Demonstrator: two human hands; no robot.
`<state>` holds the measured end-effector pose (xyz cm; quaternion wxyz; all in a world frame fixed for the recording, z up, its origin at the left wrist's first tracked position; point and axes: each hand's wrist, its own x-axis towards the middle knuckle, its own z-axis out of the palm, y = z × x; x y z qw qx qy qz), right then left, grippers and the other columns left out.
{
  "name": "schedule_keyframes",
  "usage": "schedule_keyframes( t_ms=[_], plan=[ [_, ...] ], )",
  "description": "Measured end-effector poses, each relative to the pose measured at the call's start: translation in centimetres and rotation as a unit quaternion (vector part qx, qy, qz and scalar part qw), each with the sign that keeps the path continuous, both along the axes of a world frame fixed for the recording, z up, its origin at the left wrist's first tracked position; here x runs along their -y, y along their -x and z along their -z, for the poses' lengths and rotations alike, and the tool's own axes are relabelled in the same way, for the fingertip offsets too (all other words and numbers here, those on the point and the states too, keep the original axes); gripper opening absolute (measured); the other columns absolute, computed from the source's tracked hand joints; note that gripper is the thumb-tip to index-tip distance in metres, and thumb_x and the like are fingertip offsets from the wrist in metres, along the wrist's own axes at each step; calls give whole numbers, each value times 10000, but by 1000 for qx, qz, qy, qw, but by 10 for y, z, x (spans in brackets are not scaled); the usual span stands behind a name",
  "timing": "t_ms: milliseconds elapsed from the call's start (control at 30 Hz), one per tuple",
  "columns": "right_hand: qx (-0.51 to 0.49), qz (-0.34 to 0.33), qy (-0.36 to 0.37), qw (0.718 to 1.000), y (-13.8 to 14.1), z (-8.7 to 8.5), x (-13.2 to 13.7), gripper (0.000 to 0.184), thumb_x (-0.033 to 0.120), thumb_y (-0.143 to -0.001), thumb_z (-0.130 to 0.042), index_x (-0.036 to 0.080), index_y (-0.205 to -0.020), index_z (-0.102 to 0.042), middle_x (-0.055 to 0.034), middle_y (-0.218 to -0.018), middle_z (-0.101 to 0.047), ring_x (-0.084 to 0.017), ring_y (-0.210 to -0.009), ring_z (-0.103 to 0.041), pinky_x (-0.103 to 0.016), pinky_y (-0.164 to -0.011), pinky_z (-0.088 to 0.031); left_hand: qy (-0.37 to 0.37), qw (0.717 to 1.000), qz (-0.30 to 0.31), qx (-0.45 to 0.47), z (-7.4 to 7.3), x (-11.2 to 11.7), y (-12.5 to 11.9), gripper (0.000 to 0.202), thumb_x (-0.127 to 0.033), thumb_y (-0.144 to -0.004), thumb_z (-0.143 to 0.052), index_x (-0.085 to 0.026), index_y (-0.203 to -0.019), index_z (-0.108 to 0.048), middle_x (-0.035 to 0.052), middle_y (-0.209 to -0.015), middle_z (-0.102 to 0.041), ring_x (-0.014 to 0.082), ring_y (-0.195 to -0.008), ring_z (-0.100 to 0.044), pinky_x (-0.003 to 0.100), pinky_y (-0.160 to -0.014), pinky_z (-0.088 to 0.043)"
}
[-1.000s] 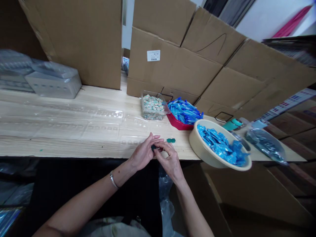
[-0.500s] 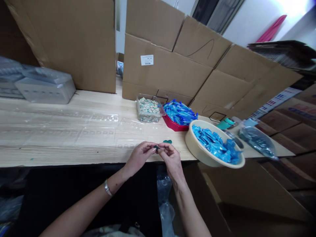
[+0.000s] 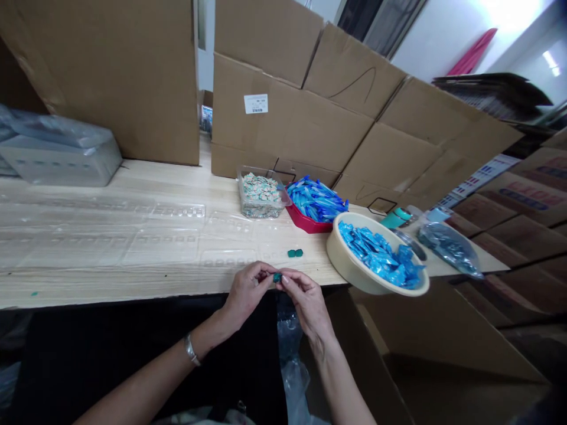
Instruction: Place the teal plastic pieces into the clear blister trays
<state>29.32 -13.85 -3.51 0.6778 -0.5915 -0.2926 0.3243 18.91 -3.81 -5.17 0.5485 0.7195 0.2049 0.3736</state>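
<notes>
Between the fingertips of my left hand point(image 3: 248, 289) and my right hand point(image 3: 305, 298) is a small dark green piece point(image 3: 277, 277); both hands pinch it just over the table's front edge. What exactly the piece is, I cannot make out. Just beyond my fingers, two similar green pieces point(image 3: 295, 253) lie side by side on the tabletop. To the right stands a cream basin point(image 3: 354, 271) full of shiny blue packets point(image 3: 376, 251). Behind it, a red tray point(image 3: 305, 221) holds a heap of slim blue pieces point(image 3: 316, 200).
A clear plastic box point(image 3: 261, 208) holds small pale flakes. Transparent blister trays point(image 3: 168, 236) cover the left of the table point(image 3: 88, 286). Cardboard point(image 3: 283, 118) walls the back. Past the basin lie a teal-capped bottle point(image 3: 396, 218) and a plastic bag point(image 3: 449, 245). An open carton point(image 3: 443, 336) stands below right.
The view has shifted slightly. My hands have come a little nearer to me, still pinching the green piece, which now shows more of its face. Both green pieces on the table are in plain sight.
</notes>
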Motion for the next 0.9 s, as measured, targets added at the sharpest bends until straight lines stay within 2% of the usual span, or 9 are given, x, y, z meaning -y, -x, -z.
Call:
schedule_keyframes(
  t_ms=[167,233,267,333,433,533,667,900],
  plan=[
    [126,3,-15,992,-3,3,9,203,264,-712,-696,239,-913,-677,-34,-995,-619,-169,-843,-614,-321,-777,-530,61,998,25,-10,-2,0,-6,58,-215,-759,-598,-166,-788,-609,11,-744,-647,124,-670,-598,234,-619,-476],
    [191,-2,-6,982,-11,0,9,169,266,-741,-671,242,-908,-674,-35,-956,-620,-173,-847,-610,-311,-755,-526,41,999,22,-19,-2,-3,-6,89,-245,-774,-597,-163,-810,-600,18,-766,-640,129,-676,-594,244,-625,-475],
    [233,5,0,973,-17,-2,8,149,270,-755,-657,242,-900,-673,-38,-943,-620,-176,-846,-606,-310,-744,-522,2,999,17,-28,-1,-4,-5,109,-262,-788,-587,-164,-834,-598,26,-795,-637,137,-703,-591,258,-649,-475],
    [332,24,14,943,-34,-7,2,137,277,-786,-626,246,-912,-669,-47,-938,-619,-186,-855,-599,-324,-750,-506,-127,991,15,-51,1,-7,-2,131,-261,-834,-533,-169,-898,-600,46,-876,-631,159,-805,-572,301,-742,-460],
    [478,11,37,877,-64,-9,-13,148,281,-824,-578,243,-933,-670,-65,-913,-622,-208,-874,-585,-361,-792,-476,-316,942,34,-105,8,-9,3,185,-186,-875,-447,-168,-974,-602,72,-960,-615,191,-931,-512,363,-842,-407],
    [566,-41,49,822,-89,-4,-32,163,275,-837,-559,232,-943,-674,-72,-860,-632,-215,-849,-577,-371,-777,-466,-391,904,41,-165,14,-8,5,199,-149,-866,-448,-162,-993,-601,82,-964,-602,202,-938,-481,373,-831,-391],
    [625,-88,58,774,-107,5,-48,158,277,-834,-564,220,-912,-689,-73,-831,-652,-207,-808,-568,-357,-743,-453,-406,891,45,-197,17,-7,4,167,-137,-851,-474,-170,-944,-608,64,-940,-597,196,-916,-463,368,-832,-362],
    [665,-160,84,725,-114,4,-55,135,279,-833,-573,242,-877,-695,-50,-837,-663,-191,-823,-554,-344,-771,-393,-403,890,50,-208,14,-10,2,173,-149,-854,-472,-175,-954,-610,51,-938,-601,197,-905,-456,364,-829,-340]
  ],
)
